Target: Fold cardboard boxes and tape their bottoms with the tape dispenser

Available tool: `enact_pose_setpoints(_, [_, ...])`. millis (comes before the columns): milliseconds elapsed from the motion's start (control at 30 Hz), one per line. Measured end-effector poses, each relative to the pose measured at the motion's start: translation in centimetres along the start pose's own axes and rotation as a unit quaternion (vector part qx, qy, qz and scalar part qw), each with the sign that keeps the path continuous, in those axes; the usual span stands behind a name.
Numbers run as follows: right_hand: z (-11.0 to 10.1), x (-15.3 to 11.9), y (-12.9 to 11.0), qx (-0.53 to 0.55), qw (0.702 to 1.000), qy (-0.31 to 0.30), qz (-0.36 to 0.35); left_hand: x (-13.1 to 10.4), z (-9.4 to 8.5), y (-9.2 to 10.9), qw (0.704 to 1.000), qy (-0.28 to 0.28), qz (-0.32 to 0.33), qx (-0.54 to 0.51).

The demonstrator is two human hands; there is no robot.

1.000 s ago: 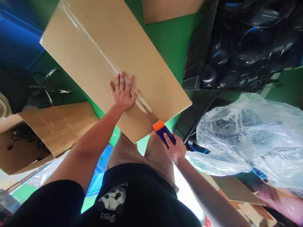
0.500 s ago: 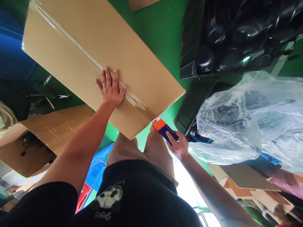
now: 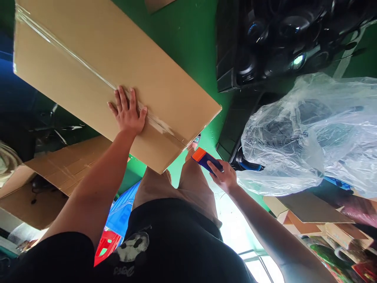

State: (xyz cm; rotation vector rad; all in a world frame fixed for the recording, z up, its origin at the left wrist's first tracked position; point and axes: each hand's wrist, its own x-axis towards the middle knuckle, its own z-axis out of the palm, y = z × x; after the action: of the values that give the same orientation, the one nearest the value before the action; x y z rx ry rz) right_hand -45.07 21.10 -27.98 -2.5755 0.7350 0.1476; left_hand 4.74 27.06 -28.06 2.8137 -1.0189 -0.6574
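A large cardboard box [image 3: 165,78] lies in front of me, with clear packing tape [image 3: 79,57] running along the seam of its top face. My left hand [image 3: 129,114] rests flat on that face across the seam, fingers spread. To the right of the box's near end, my right hand [image 3: 224,176] grips a flat dark-blue block-shaped thing with an orange end [image 3: 207,160]; its exact kind I cannot make out. The orange end points toward the box, a little apart from its near edge. Near that edge the tape looks wrinkled.
At the right are a black crate [image 3: 228,47] full of dark round objects and a large clear plastic bag [image 3: 282,145]. Open cardboard boxes stand at lower left [image 3: 70,161] and lower right [image 3: 315,208]. Beneath lies a green floor [image 3: 188,43].
The box and my left hand on it now appear slightly farther left in view. My right hand, still holding the blue and orange thing, has a slightly wider gap to the box's edge.
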Motion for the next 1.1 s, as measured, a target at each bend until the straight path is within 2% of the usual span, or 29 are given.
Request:
enact_pose_setpoints(100, [-0.9, 0.3, -0.6, -0.021, 0.999, -0.036, 0.021, 0.0, 0.1, -0.1, 1.000, 0.004, 0.004, -0.012])
enact_pose_setpoints(167, [-2.1, 1.8, -2.3, -0.043, 0.993, -0.090, 0.057, -0.1, 0.2, -0.2, 1.000, 0.009, 0.014, -0.018])
enact_pose_setpoints(267, [-4.6, 6.0, -6.1, -0.065, 0.974, -0.192, 0.103, -0.2, 0.1, -0.3, 0.999, 0.012, 0.026, -0.016])
enact_pose_setpoints(400, [-8.1, 12.4, -10.0, -0.041, 0.950, -0.293, 0.104, -0.2, -0.5, -0.1, 0.999, 0.018, 0.025, 0.016])
enact_pose_setpoints(533, [-9.9, 15.9, -11.3, 0.004, 0.942, -0.321, 0.103, 0.0, -0.9, 0.1, 0.997, 0.033, 0.035, 0.059])
enact_pose_setpoints(733, [-10.3, 17.7, -13.2, 0.045, 0.947, -0.303, 0.101, -0.2, -1.2, 0.8, 0.993, 0.059, 0.029, 0.102])
enact_pose_setpoints(800, [-9.5, 18.2, -13.2, 0.062, 0.943, -0.306, 0.113, -0.2, -1.6, 1.2, 0.992, 0.050, 0.031, 0.108])
enact_pose_setpoints(867, [-8.0, 18.3, -12.2, 0.076, 0.933, -0.325, 0.135, -0.1, -2.2, 1.5, 0.993, 0.030, 0.025, 0.109])
enact_pose_setpoints(933, [-6.2, 17.5, -10.2, 0.086, 0.919, -0.343, 0.174, -0.1, -2.7, 2.0, 0.993, 0.016, 0.015, 0.114])
enact_pose_setpoints(1000, [-4.4, 15.7, -7.7, 0.100, 0.902, -0.338, 0.250, -0.8, -3.0, 2.7, 0.991, 0.021, 0.009, 0.131])
enact_pose_setpoints(1067, [-3.3, 13.1, -5.3, 0.118, 0.882, -0.318, 0.328, -2.6, -3.0, 3.9, 0.985, 0.026, 0.059, 0.157])
enact_pose_setpoints(1100, [-2.9, 11.6, -4.2, 0.126, 0.871, -0.309, 0.360, -4.0, -2.8, 4.6, 0.978, 0.007, 0.119, 0.173])
